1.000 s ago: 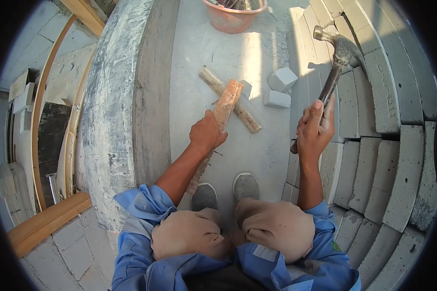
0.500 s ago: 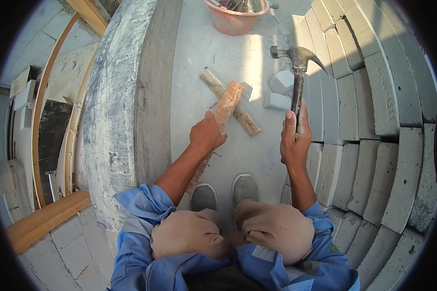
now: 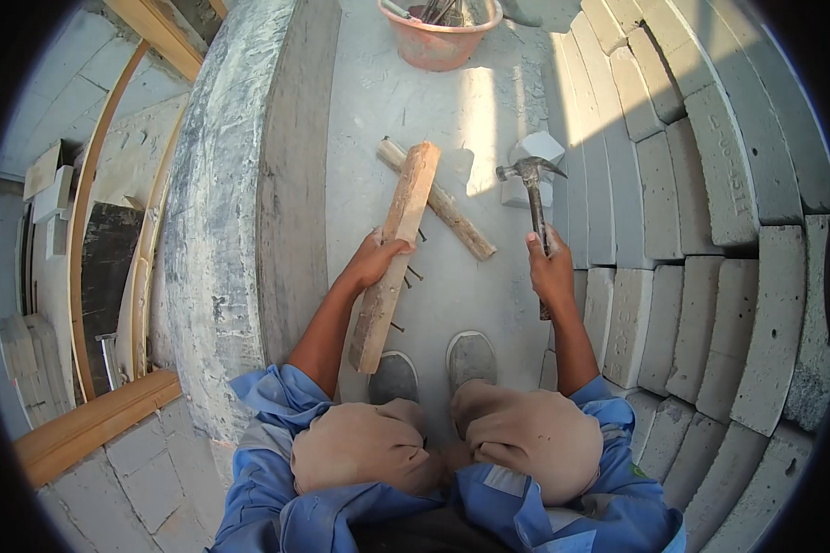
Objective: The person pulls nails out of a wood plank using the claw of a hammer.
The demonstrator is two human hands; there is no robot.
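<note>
My left hand (image 3: 376, 259) grips a wooden block (image 3: 402, 224) around its middle, and the block slants from upper right to lower left. Several nails (image 3: 413, 274) stick out along its right side. Closed around the handle of a claw hammer (image 3: 538, 189) is my right hand (image 3: 551, 270), with the hammer's head up and its claw pointing right. Beyond the block, a rough wooden stick (image 3: 452, 214) lies on the floor, partly hidden behind it.
An orange bucket (image 3: 440, 44) with things in it stands at the top. Pale block pieces (image 3: 537, 149) lie behind the hammer. Grey blocks (image 3: 717, 175) are stacked on the right. A long grey slab (image 3: 221, 203) and wooden boards (image 3: 101, 419) are on the left.
My left hand has turned the wooden block, so its side nails now show more clearly. My right hand has lowered the hammer, whose head is further down and left.
</note>
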